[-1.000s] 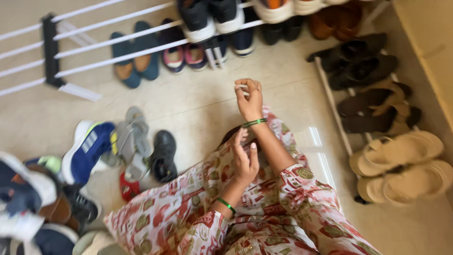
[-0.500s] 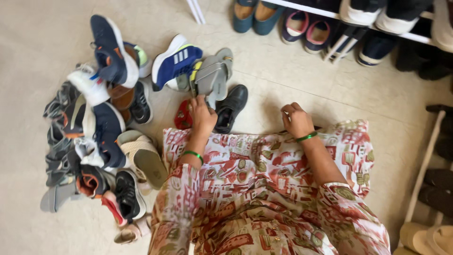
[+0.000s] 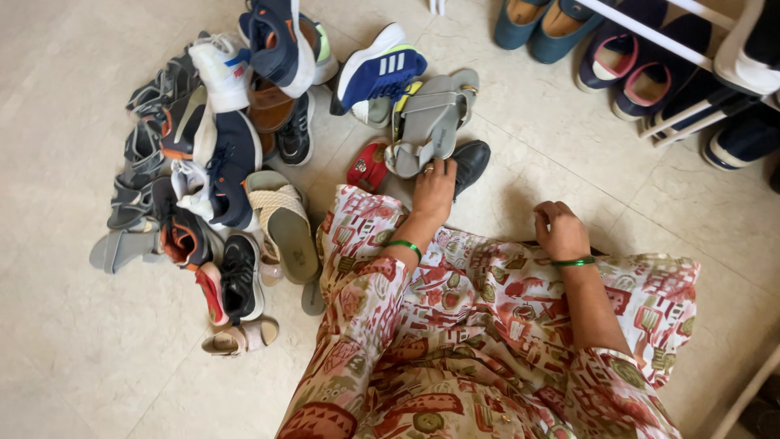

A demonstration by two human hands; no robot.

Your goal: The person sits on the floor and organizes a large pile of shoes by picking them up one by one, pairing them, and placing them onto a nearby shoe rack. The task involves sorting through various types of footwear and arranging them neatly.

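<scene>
My left hand (image 3: 435,191) reaches forward from a patterned sleeve, and its fingers close on the near end of a grey sandal (image 3: 429,120) lying on the tiled floor. Just right of that hand lies a black shoe (image 3: 474,157), and a small red shoe (image 3: 367,167) sits just left of it. My right hand (image 3: 561,232) rests on the red-and-cream patterned cloth (image 3: 487,325) over my knee, fingers curled with nothing in them. Each wrist wears a green bangle.
A heap of sneakers and sandals (image 3: 211,162) lies on the floor at the left, with a blue and white sneaker (image 3: 378,73) beside the grey sandal. A white shoe rack (image 3: 682,53) holding several shoes stands at the top right, teal shoes (image 3: 540,20) next to it.
The view swung from the shoe rack to the pile at the left. My left hand moved from my lap out to the grey sandal. My right hand came down onto my knee.
</scene>
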